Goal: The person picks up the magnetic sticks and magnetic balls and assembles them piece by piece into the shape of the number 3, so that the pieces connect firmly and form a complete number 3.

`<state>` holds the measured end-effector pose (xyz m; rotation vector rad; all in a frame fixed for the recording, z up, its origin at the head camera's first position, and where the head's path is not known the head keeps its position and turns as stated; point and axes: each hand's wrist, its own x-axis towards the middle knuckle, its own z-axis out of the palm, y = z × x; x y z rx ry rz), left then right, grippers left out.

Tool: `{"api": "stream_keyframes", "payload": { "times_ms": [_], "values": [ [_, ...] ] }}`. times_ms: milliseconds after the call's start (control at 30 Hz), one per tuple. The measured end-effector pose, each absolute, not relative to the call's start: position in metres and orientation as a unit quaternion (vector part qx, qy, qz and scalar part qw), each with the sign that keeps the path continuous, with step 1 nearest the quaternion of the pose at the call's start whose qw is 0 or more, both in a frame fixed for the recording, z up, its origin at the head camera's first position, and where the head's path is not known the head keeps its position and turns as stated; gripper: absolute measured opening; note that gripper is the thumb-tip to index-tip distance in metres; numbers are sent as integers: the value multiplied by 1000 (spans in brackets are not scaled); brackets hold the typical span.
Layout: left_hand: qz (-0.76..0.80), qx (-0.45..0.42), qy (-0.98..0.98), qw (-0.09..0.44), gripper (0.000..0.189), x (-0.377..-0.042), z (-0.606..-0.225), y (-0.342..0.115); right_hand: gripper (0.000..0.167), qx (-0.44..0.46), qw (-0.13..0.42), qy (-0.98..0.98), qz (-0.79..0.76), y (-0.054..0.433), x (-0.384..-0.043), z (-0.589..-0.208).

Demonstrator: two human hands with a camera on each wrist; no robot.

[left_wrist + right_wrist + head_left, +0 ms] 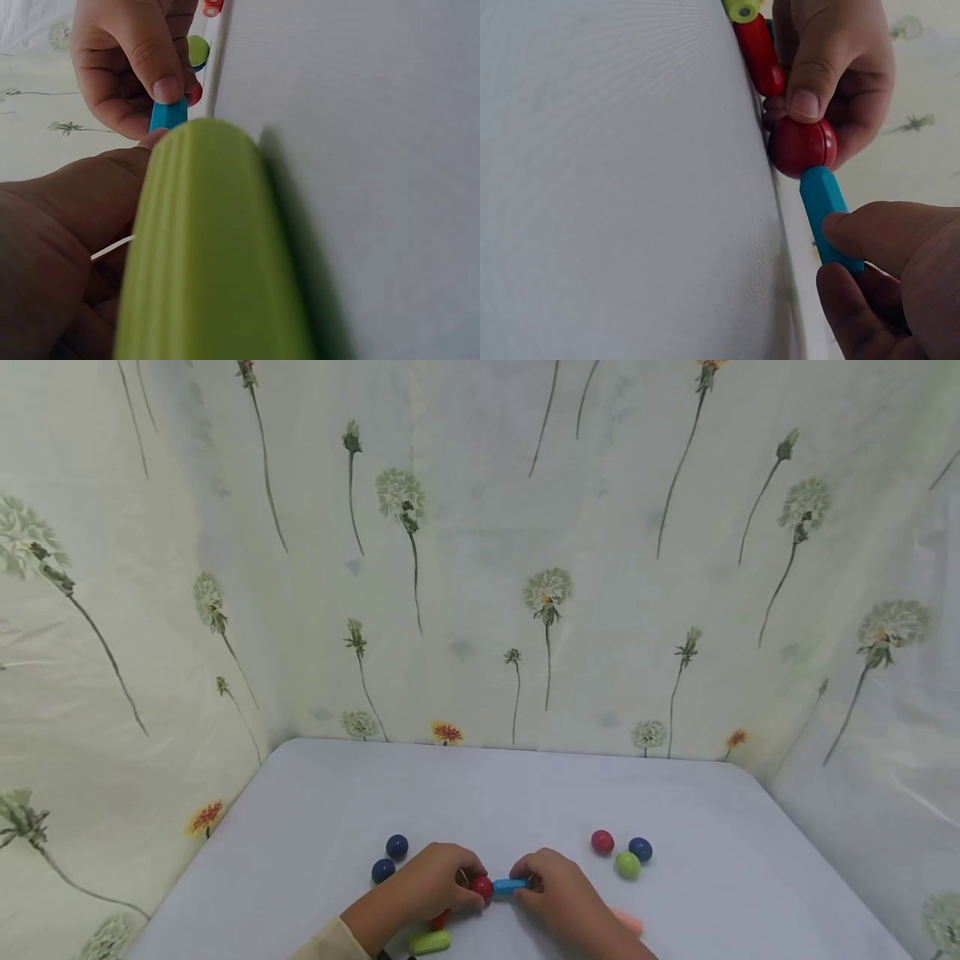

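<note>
A shiny red ball (pixel 482 888) is pinched between the thumb and fingers of my left hand (pixel 438 881). My right hand (pixel 558 893) pinches a short blue rod (pixel 509 887) by its far end. In the right wrist view the rod's other end meets the ball (pixel 802 146), with the thumb along the blue rod (pixel 825 214). A red rod (pixel 440 921) lies close under my left hand. Beside it is a light green rod (pixel 429 942), which looms large and ridged as the green rod (pixel 217 255) in the left wrist view, hiding part of the work.
Two dark blue balls, one the farther ball (pixel 397 847), lie left of my left hand. Beyond my right hand sit a red ball (pixel 602 842), a blue ball (pixel 641 849) and a green ball (pixel 627 864). A salmon rod (pixel 627 922) is partly behind my right forearm. Flowered cloth (pixel 480 610) surrounds the white table (pixel 337 793).
</note>
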<state>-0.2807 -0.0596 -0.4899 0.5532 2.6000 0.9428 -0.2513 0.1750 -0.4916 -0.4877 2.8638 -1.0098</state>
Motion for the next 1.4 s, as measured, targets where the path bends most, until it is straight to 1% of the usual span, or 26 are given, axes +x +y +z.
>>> {"api": "stream_keyframes", "payload": {
  "times_ms": [200, 300, 400, 500, 633, 767, 833, 1067, 1167, 1267, 1400],
  "values": [
    [328, 196, 911, 156, 30, -280, -493, -61, 14, -147, 54, 930, -331, 175, -252, -492],
    [325, 201, 911, 152, 30, -281, -493, -62, 16, -151, 56, 930, -331, 177, -251, -491],
    [327, 201, 911, 149, 30, -281, -493, -63, 22, -146, 44, 931, -331, 181, -253, -488],
    [331, 196, 911, 146, 31, -281, -492, -64, 29, -119, 24, 935, -332, 186, -258, -483],
    [340, 188, 909, 152, 31, -280, -492, -68, 28, -65, -3, 941, -331, 196, -263, -477],
    [354, 186, 902, 162, 31, -278, -492, -68, 25, -39, -43, 946, -318, 210, -261, -474],
    [360, 184, 900, 166, 31, -277, -493, -68, 26, -28, -54, 949, -308, 218, -259, -473],
    [374, 168, 893, 186, 30, -273, -495, -64, 27, 19, -51, 952, -301, 248, -247, -475],
    [370, 165, 896, 184, 30, -274, -495, -62, 27, 35, -64, 954, -291, 260, -247, -475],
    [366, 166, 898, 182, 30, -276, -494, -61, 31, 55, -78, 957, -273, 271, -249, -474],
    [357, 170, 901, 177, 31, -279, -495, -61, 37, 79, -77, 959, -260, 280, -253, -474]
  ]
}}
